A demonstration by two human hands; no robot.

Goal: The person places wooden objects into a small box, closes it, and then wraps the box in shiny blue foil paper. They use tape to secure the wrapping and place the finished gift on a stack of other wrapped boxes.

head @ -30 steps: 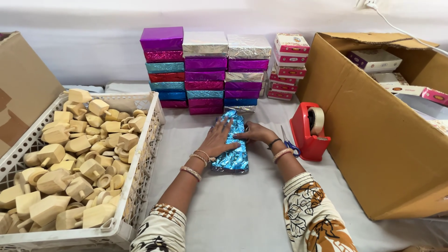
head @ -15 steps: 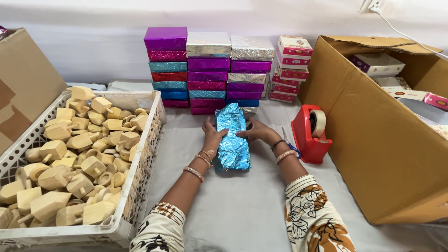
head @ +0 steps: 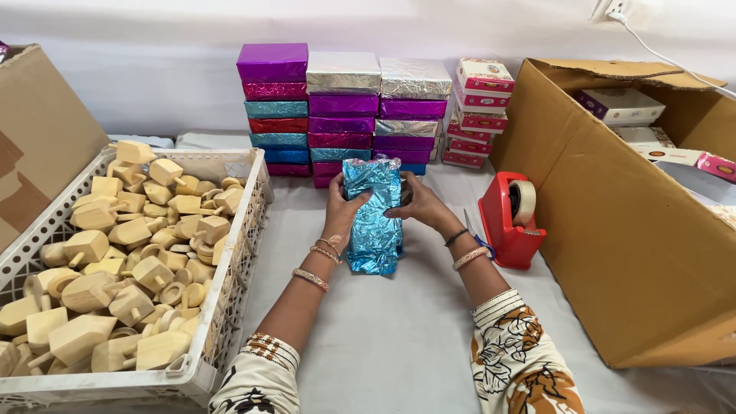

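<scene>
Both hands stand the blue foil-wrapped box (head: 372, 216) on end at the worktop (head: 399, 337) centre. The left hand (head: 340, 211) grips its nine o'clock side, the right hand (head: 419, 204) its three o'clock side. Pressing the foil flat at the top fold likely gives crisp edges.

My grip holds a box (head: 373, 217) in crinkled, glossy blue foil; matt cloth covers the tabletop (head: 399, 337); the toys (head: 130, 230) are bare wood.
</scene>
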